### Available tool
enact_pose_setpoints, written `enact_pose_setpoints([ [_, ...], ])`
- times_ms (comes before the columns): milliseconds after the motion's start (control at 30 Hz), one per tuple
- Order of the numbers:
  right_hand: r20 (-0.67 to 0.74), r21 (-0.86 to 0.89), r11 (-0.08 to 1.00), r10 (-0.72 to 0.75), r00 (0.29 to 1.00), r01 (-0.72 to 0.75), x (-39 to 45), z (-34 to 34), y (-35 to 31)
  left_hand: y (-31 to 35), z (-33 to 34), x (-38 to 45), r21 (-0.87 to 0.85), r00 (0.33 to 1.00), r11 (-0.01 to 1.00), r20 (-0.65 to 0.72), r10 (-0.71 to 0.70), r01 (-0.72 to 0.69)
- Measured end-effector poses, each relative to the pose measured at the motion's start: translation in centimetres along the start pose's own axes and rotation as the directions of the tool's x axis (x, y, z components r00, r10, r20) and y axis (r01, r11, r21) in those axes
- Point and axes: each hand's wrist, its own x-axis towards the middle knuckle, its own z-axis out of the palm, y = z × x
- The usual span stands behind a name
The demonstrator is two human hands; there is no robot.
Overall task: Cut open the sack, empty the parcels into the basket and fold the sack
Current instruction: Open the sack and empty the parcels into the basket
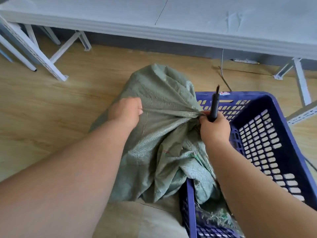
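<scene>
Forearms of the person fill the lower foreground, reaching toward a green woven sack [159, 127] that lies on the wood-pattern floor [42, 103], its lower end draped over the near wall of a blue perforated plastic basket [267, 134]. Left hand [126, 111]: fingers curled into a fold of the sack's fabric, pulling it taut. Right hand [214, 126]: closed round the handle of a black cutter [213, 107], tip pointing up and away, while also pinching the gathered neck of the sack. Risk, as a judgement: the tool's tip stands near the stretched cloth and the opposite hand, so a slip while pulling could nick fingers or parcels inside; the sack could also slide off the basket rim and spill onto the floor. Basket contents: the sack's lower end and loose green frayed fibres [221, 219] at the near corner; no parcels are visible. Whether the sack holds parcels cannot be told. Behind stands a grey table [188, 23] on white legs.
</scene>
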Motion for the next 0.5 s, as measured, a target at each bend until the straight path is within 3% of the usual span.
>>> enact_pose_setpoints([
  [67, 0.014, -0.122, 0.993, 0.001, 1.0, 0.001, -0.4, -0.6, -0.5, 0.3, -0.4, -0.9, -0.116, 0.992, 0.992, -0.111, -0.061, 0.048],
  [133, 0.021, -0.259, 0.959, -0.113, 0.993, 0.115, -1.3, -1.2, -1.6, 0.8, -1.7, -2.0, -0.212, 0.979, 0.974, -0.164, -0.123, 0.087],
  [233, 0.155, -0.135, 0.954, -0.245, 0.957, 0.266, -4.4, -1.9, -5.1, 2.1, -4.3, -4.1, -0.252, 0.98, 0.966, -0.17, -0.101, 0.056],
  [300, 0.316, 0.021, 0.98, -0.192, 0.929, 0.196, -6.7, -2.1, -7.6, 3.2, -6.6, -5.8, -0.276, 0.982, 0.961, -0.181, -0.062, 0.01],
  [367, 0.375, -0.013, 0.99, -0.126, 0.918, 0.141, -8.5, -2.8, -9.4, 5.0, -9.2, -7.6, -0.325, 0.98, 0.944, -0.197, -0.008, -0.058],
  [433, 0.354, -0.046, 0.997, -0.044, 0.934, 0.064, -9.7, -4.2, -10.7, 7.0, -11.9, -9.0, -0.395, 0.975, 0.907, -0.211, 0.064, -0.145],
  [500, 0.288, 0.024, 0.99, 0.124, 0.949, -0.136, -10.3, -6.4, -11.7, 8.4, -14.2, -10.4, -0.429, 0.974, 0.877, -0.164, 0.158, -0.215],
])
